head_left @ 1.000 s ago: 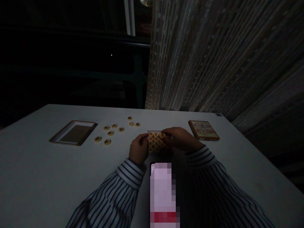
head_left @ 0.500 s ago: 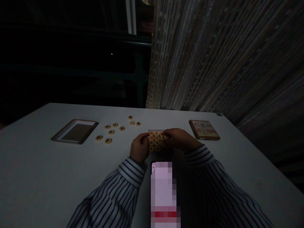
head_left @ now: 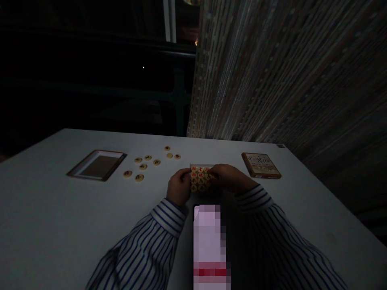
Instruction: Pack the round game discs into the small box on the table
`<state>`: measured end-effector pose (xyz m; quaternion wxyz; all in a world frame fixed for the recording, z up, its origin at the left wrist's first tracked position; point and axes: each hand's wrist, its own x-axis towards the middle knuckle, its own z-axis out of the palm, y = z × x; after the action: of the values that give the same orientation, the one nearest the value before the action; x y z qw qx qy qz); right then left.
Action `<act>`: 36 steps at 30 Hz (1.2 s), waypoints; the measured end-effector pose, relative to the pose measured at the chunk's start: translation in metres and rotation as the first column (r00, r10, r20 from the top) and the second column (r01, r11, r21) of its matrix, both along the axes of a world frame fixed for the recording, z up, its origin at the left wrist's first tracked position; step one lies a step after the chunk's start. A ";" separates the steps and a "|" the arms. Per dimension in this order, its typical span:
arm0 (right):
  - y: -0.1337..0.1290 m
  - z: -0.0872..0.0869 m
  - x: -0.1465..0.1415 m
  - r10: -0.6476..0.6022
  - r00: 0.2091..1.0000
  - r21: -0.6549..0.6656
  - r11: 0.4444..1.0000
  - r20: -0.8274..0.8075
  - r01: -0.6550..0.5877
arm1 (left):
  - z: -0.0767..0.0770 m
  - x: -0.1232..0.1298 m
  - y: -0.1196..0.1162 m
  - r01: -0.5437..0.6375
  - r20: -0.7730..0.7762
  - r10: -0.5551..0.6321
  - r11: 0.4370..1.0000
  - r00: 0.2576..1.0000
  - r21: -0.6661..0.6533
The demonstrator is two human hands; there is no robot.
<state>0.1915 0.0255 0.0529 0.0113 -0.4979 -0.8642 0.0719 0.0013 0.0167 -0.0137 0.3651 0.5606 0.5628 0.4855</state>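
A small light-rimmed tray (head_left: 202, 165) holds several round wooden pieces (head_left: 194, 181) in rows, with red characters at the far side and dark ones nearer. My left hand (head_left: 178, 188) grips the tray's left side, fingers curled. From the right, my right hand (head_left: 228, 177) reaches over the pieces at the tray's right part; its fingers are closed there, and what they hold is hidden. Loose round pieces (head_left: 139, 177) lie spread on the table to the left of the tray.
A shallow box part (head_left: 96, 166) lies at the left of the white table (head_left: 69, 213). A flat printed box (head_left: 261, 165) sits at the right. Nearest me is a lit phone (head_left: 208, 241), its screen blurred. A string curtain (head_left: 256, 72) hangs behind the table.
The view has shifted slightly. The far rim of the tray shows a little more, and my right fingers have moved slightly over the pieces.
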 end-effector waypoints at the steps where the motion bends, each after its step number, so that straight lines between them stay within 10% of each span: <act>1: 0.000 0.000 0.000 0.006 1.000 -0.008 1.000 0.012 -0.006 | 0.000 0.000 0.000 0.002 0.000 -0.002 1.000 1.000 0.003; 36: -0.001 0.005 -0.003 0.044 0.997 -0.060 0.997 0.069 -0.040 | -0.002 0.000 0.001 -0.006 -0.013 0.006 1.000 1.000 -0.010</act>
<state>0.1887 0.0248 0.0580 -0.0349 -0.4822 -0.8717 0.0797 0.0013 0.0173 -0.0155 0.3628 0.5601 0.5693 0.4801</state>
